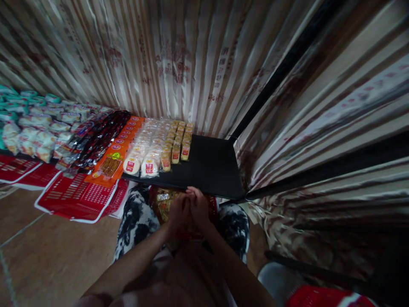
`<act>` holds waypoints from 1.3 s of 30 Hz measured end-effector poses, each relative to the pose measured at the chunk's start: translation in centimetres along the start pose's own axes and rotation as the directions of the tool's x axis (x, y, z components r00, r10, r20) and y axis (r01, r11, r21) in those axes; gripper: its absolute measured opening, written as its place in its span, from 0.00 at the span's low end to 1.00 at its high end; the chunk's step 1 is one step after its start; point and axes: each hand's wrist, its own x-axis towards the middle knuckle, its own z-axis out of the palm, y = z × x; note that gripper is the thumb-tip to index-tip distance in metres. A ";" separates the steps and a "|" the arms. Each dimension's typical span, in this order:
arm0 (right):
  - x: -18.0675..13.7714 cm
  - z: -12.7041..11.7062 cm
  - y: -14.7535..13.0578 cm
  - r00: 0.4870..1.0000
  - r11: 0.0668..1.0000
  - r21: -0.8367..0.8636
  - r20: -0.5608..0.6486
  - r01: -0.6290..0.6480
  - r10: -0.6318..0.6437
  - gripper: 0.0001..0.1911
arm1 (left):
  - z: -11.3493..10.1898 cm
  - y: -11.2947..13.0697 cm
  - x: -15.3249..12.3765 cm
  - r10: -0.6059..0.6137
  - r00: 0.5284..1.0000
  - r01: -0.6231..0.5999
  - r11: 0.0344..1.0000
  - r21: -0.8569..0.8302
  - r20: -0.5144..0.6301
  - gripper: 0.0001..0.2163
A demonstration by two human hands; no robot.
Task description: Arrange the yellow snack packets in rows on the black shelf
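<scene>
1. Between my knees: red container (213,204), with gold-wrapped packets (163,204) showing at its left side; my hands and forearms cover much of the rest.
2. Left hand (179,209), mine: above the container, fingers curled inward, close against the right hand. Whether it has hold of anything, I cannot tell in this dim light.
3. Right hand (199,207), mine: fingers drawn together and slightly bent, tips by the near edge of the black table (211,164). Contact with that edge, and any item held: cannot tell.
4. On the table, ahead of me: 3 rows of yellow-wrapped pieces (185,150), bare surface to their right.
5. Left of these, in order: 2 rows of clear-wrapped round pieces (149,166); orange packets (110,164); dark packets (104,132); white packets (40,143); teal packets (11,104), far end.
6. Step in hand, my judgement: 2-handed handling over the container, its gold-wrapped packets within reach.
7. Next move, my judgement: calls for parting my fingers, a light pinch on any wrapper, and clearance from the table edge.
</scene>
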 end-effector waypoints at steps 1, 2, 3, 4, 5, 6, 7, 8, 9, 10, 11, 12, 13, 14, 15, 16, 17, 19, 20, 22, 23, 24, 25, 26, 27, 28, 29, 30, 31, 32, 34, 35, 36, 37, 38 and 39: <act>-1.1 -0.2 0.5 0.998 0.998 -0.055 0.057 0.014 -0.011 0.15 | 0.2 -0.6 -0.7 -0.029 0.997 0.027 0.999 0.027 0.069 0.12; -2.1 -0.4 1.1 0.992 0.994 -0.111 0.127 0.021 -0.007 0.16 | 0.4 -1.3 -1.4 -0.072 0.987 0.063 0.996 0.065 0.144 0.12; -3.0 -0.5 1.7 0.980 0.983 -0.181 0.195 0.011 0.025 0.16 | 0.7 -2.0 -2.1 -0.127 0.967 0.105 0.988 0.111 0.219 0.13; -3.8 -0.6 2.4 0.964 0.965 -0.263 0.253 -0.019 0.088 0.16 | 1.1 -2.6 -2.7 -0.185 0.942 0.145 0.977 0.159 0.278 0.14; -4.4 -0.6 3.0 0.937 0.938 -0.344 0.309 -0.049 0.163 0.17 | 1.4 -3.2 -3.2 -0.238 0.917 0.180 0.963 0.201 0.320 0.15; -4.8 -0.6 3.5 0.904 0.904 -0.420 0.355 -0.075 0.240 0.17 | 1.8 -3.8 -3.7 -0.279 0.896 0.206 0.951 0.231 0.346 0.15; -5.1 -0.5 3.9 0.867 0.870 -0.484 0.390 -0.094 0.310 0.18 | 2.2 -4.2 -4.1 -0.307 0.883 0.227 0.942 0.249 0.356 0.16; -5.3 -0.4 4.2 0.834 0.842 -0.529 0.415 -0.104 0.364 0.18 | 2.5 -4.5 -4.4 -0.326 0.876 0.244 0.935 0.256 0.356 0.16; -5.4 -0.3 4.5 0.807 0.825 -0.554 0.436 -0.109 0.399 0.18 | 2.9 -4.7 -4.6 -0.338 0.873 0.257 0.932 0.257 0.353 0.16; -5.4 -0.2 4.7 0.792 0.819 -0.563 0.446 -0.113 0.416 0.18 | 3.2 -4.9 -4.8 -0.345 0.871 0.267 0.930 0.252 0.349 0.16; -5.3 0.0 4.8 0.789 0.821 -0.558 0.447 -0.122 0.421 0.19 | 3.4 -5.1 -4.9 -0.349 0.872 0.276 0.930 0.244 0.343 0.16; -5.2 0.1 4.9 0.792 0.830 -0.542 0.444 -0.134 0.418 0.19 | 3.6 -5.2 -4.9 -0.351 0.873 0.282 0.930 0.235 0.339 0.16; -5.1 0.2 5.1 0.796 0.844 -0.517 0.445 -0.145 0.410 0.19 | 3.8 -5.3 -4.9 -0.354 0.873 0.289 0.929 0.230 0.335 0.16; -5.0 0.3 5.2 0.800 0.860 -0.485 0.448 -0.157 0.399 0.18 | 3.9 -5.5 -4.8 -0.362 0.870 0.297 0.926 0.231 0.333 0.17; -5.0 0.4 5.4 0.805 0.876 -0.450 0.450 -0.171 0.388 0.18 | 3.9 -5.6 -4.7 -0.374 0.867 0.308 0.922 0.235 0.331 0.19; -4.9 0.5 5.5 0.810 0.890 -0.415 0.446 -0.189 0.380 0.18 | 3.9 -5.7 -4.7 -0.384 0.863 0.318 0.918 0.238 0.327 0.20; -4.9 0.5 5.6 0.818 0.900 -0.383 0.436 -0.209 0.376 0.18 | 4.0 -5.9 -4.6 -0.391 0.862 0.327 0.915 0.236 0.322 0.21; -4.9 0.6 5.8 0.840 0.911 -0.327 0.394 -0.252 0.374 0.17 | 4.0 -6.1 -4.7 -0.389 0.872 0.338 0.918 0.208 0.298 0.23; -4.9 0.6 5.8 0.850 0.913 -0.308 0.369 -0.270 0.376 0.16 | 4.1 -6.1 -4.7 -0.378 0.882 0.337 0.923 0.185 0.281 0.23; -5.0 0.6 5.7 0.868 0.913 -0.281 0.320 -0.295 0.379 0.16 | 4.2 -6.2 -4.9 -0.356 0.902 0.328 0.933 0.150 0.245 0.23; -5.1 0.6 5.6 0.877 0.916 -0.267 0.301 -0.300 0.375 0.16 | 4.3 -6.2 -4.9 -0.343 0.912 0.318 0.938 0.139 0.224 0.23; -5.1 0.6 5.5 0.886 0.921 -0.249 0.284 -0.301 0.366 0.16 | 4.4 -6.2 -5.0 -0.328 0.922 0.307 0.943 0.128 0.204 0.24; -5.2 0.7 5.3 0.896 0.926 -0.226 0.266 -0.301 0.356 0.16 | 4.4 -6.1 -5.1 -0.313 0.932 0.295 0.948 0.117 0.183 0.24; -5.2 0.7 5.1 0.904 0.932 -0.200 0.248 -0.303 0.348 0.15 | 4.3 -6.0 -5.1 -0.304 0.940 0.290 0.951 0.106 0.156 0.24; -5.2 0.7 4.9 0.911 0.936 -0.174 0.233 -0.306 0.341 0.15 | 4.2 -5.9 -5.1 -0.299 0.946 0.289 0.953 0.096 0.125 0.24; -5.3 0.7 4.7 0.916 0.940 -0.152 0.222 -0.306 0.334 0.15 | 4.0 -5.8 -5.1 -0.297 0.951 0.289 0.953 0.086 0.092 0.23; -5.2 0.6 4.4 0.920 0.944 -0.133 0.218 -0.302 0.325 0.15 | 3.8 -5.7 -5.1 -0.296 0.953 0.292 0.953 0.080 0.058 0.21; -5.2 0.5 4.1 0.924 0.949 -0.120 0.221 -0.292 0.313 0.15 | 3.4 -5.5 -5.0 -0.293 0.956 0.290 0.954 0.076 0.027 0.19; -5.2 0.4 3.8 0.926 0.954 -0.116 0.232 -0.277 0.297 0.15 | 3.0 -5.4 -5.0 -0.283 0.959 0.282 0.956 0.077 0.000 0.17; -5.1 0.2 3.4 0.928 0.960 -0.119 0.248 -0.254 0.277 0.14 | 2.5 -5.2 -4.9 -0.268 0.963 0.269 0.960 0.080 -0.019 0.16; -4.8 -0.4 2.7 0.931 0.969 -0.152 0.283 -0.194 0.231 0.13 | 1.5 -5.1 -4.6 -0.229 0.973 0.231 0.969 0.091 -0.037 0.16; -4.6 -0.7 2.3 0.933 0.971 -0.179 0.294 -0.157 0.205 0.13 | 0.9 -5.1 -4.4 -0.208 0.977 0.210 0.973 0.095 -0.037 0.16; -4.5 -1.0 1.9 0.938 0.971 -0.209 0.299 -0.117 0.178 0.12 | 0.3 -5.1 -4.2 -0.188 0.982 0.190 0.977 0.096 -0.028 0.17; -4.2 -1.4 1.4 0.944 0.969 -0.237 0.297 -0.076 0.147 0.12 | -0.2 -5.1 -4.0 -0.171 0.985 0.171 0.981 0.089 -0.015 0.16; -4.0 -1.7 1.0 0.950 0.965 -0.261 0.292 -0.036 0.114 0.12 | -0.7 -5.2 -3.8 -0.151 0.989 0.150 0.986 0.075 0.004 0.16; -3.8 -1.9 0.6 0.953 0.960 -0.280 0.292 0.004 0.081 0.12 | -1.2 -5.2 -3.5 -0.125 0.992 0.123 0.991 0.051 0.030 0.17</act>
